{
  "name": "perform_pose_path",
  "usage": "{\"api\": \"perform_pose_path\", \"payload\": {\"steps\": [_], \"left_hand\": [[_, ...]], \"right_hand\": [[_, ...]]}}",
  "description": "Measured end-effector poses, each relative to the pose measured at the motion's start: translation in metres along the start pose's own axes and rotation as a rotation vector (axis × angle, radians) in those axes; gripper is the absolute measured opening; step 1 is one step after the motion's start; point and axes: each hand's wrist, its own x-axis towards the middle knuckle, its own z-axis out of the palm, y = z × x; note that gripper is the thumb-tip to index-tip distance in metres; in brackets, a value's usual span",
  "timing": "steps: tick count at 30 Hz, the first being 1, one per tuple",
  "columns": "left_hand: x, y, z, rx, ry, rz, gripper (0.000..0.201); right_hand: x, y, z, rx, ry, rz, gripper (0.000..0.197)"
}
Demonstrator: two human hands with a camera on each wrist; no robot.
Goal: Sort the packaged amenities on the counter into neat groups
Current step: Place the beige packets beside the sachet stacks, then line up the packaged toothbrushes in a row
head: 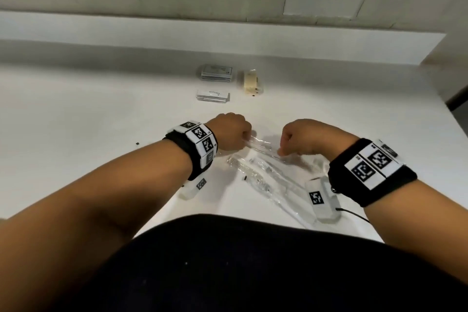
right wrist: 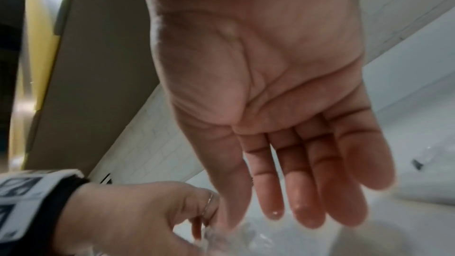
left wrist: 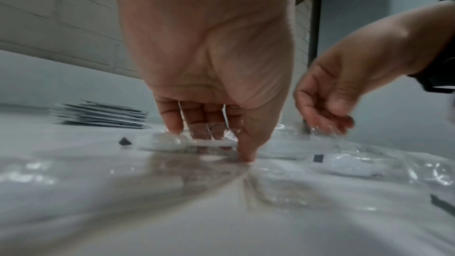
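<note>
A clear plastic packet (head: pixel 260 145) lies on the white counter (head: pixel 101 114) between my hands. My left hand (head: pixel 247 139) pinches its left end; in the left wrist view the thumb presses down in front of the packet (left wrist: pixel 211 140) and the fingers show through it from behind. My right hand (head: pixel 282 152) reaches down with fairly straight fingers (right wrist: pixel 305 198), and their tips touch the packet's right end (left wrist: pixel 325 131). Nearer me lie more clear packets, one with a comb (head: pixel 240 166) and long ones (head: pixel 278 185).
At the back of the counter sit a stack of grey sachets (head: pixel 216 72), a stack of white sachets (head: pixel 212 96) and cream soaps in clear wrap (head: pixel 250 82). A small black scrap (head: pixel 137 143) lies to the left. A low ledge (head: pixel 228 40) runs along the wall.
</note>
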Motion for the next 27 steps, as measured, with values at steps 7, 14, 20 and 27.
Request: {"api": "perform_pose_path", "payload": {"steps": [7,14,20,27], "left_hand": [[-0.040,-0.036,-0.024,-0.049,0.116,-0.157,0.009],[-0.086,-0.076,-0.017,-0.153,0.005,-0.343,0.048],[-0.101,-0.078,0.004,-0.051,-0.077,-0.316,0.037],[-0.093,-0.075,0.008,0.012,-0.128,-0.254,0.015]], "right_hand": [[-0.022,-0.003,0.038,-0.234,-0.056,0.054,0.043],[-0.012,-0.004,0.055,-0.281,-0.071,0.099,0.025],[-0.036,-0.013,0.043,0.041,0.096,0.012,0.008],[-0.054,-0.024,0.083,-0.232,0.009,0.068,0.043]]}}
